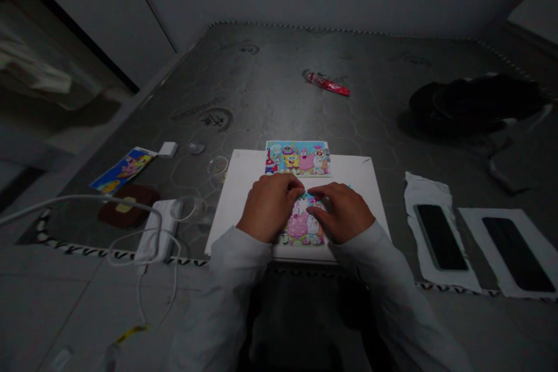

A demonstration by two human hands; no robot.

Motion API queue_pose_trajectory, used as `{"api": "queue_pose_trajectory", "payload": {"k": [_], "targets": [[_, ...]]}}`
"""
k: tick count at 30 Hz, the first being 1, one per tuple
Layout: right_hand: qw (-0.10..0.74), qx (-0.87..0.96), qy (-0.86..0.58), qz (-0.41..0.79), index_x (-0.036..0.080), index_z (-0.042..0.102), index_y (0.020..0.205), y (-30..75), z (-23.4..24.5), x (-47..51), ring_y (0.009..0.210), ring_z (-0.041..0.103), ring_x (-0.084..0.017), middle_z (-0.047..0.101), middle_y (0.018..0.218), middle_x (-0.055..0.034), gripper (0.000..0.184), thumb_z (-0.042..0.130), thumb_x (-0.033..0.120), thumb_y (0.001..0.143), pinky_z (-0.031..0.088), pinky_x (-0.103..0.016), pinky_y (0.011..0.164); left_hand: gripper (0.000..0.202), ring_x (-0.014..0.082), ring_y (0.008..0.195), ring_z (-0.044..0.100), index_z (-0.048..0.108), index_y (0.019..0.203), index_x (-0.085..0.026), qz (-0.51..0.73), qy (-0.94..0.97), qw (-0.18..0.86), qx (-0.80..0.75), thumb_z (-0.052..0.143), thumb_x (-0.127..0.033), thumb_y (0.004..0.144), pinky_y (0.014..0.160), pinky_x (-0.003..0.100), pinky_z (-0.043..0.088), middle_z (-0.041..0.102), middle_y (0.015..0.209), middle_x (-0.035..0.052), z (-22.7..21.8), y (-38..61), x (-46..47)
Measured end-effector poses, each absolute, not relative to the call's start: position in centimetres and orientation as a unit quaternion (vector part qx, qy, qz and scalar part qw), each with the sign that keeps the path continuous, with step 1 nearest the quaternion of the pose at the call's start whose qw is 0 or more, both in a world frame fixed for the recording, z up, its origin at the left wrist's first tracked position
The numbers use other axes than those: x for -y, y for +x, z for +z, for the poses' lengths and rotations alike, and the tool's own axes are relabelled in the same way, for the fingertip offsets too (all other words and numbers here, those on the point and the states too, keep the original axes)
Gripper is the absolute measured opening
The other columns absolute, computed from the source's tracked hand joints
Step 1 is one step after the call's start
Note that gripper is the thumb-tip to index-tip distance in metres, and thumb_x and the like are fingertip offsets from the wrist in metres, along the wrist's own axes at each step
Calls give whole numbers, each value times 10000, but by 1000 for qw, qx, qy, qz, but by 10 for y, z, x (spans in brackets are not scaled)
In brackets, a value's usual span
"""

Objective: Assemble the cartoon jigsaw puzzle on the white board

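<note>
A partly covered cartoon jigsaw puzzle (299,226) in pink and pale blue lies on a white board (235,186). Over its left side rests my left hand (269,204), with thumb and forefinger closed together at the puzzle's upper edge; anything between them is too small to make out. My right hand (346,209) reaches in from the right. Its forefinger touches near the same edge, and its thumb lies lower on the puzzle, apart from the forefinger. Just beyond both hands is a picture card (299,158) with several cartoon characters. My left hand hides much of the puzzle's left part.
Two phones (440,237) lie on white sheets at right, below a dark bag (475,106). A red wrapper (328,84) sits farther back. At left are a blue cartoon packet (124,170), a brown object (128,206), a white power bank (157,229) with cables, and clear round plastic pieces (218,165).
</note>
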State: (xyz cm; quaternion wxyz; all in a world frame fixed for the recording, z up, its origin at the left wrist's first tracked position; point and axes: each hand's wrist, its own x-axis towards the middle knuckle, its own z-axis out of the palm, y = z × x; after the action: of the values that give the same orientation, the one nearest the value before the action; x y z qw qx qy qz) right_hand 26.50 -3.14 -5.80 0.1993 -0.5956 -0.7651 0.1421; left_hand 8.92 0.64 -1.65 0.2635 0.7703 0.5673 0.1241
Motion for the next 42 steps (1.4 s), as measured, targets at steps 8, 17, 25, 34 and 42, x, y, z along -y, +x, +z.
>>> {"api": "queue_pose_trajectory", "payload": {"k": [8,17,25,34,42], "targets": [[211,763,-592,153,190,680,1091,266,-60,31,931,629,-237,705,998,-81,309,735,250,793,481,-392,830,119,194,870,683,701,934,-226,143,762,260,-576,605,-261,874,796,328,479,752,907,1,-18,88,-7],[215,755,-597,163,187,650,1090,265,-61,30,886,620,-227,695,948,-60,345,757,244,767,476,-383,806,221,217,958,679,725,1039,-250,144,778,256,-554,554,-262,900,864,366,480,758,1007,9,-23,88,-5],[217,754,-596,173,178,627,1113,265,-59,29,894,620,-229,695,955,-59,387,770,228,756,472,-382,819,193,203,884,683,716,988,-249,140,777,258,-557,563,-240,870,798,342,479,754,913,-9,-20,87,-4],[212,752,-599,179,185,631,1086,265,-59,30,874,617,-222,693,934,-54,353,762,228,760,462,-368,804,200,204,874,681,716,1024,-282,146,776,254,-558,574,-259,886,811,350,479,759,917,-29,-12,82,-5],[215,748,-604,171,196,651,1052,264,-58,30,855,616,-209,695,906,-44,318,761,224,755,455,-350,772,199,207,981,667,722,1030,-272,102,800,290,-516,569,-278,903,896,362,477,754,1012,3,-13,81,-6]]}}
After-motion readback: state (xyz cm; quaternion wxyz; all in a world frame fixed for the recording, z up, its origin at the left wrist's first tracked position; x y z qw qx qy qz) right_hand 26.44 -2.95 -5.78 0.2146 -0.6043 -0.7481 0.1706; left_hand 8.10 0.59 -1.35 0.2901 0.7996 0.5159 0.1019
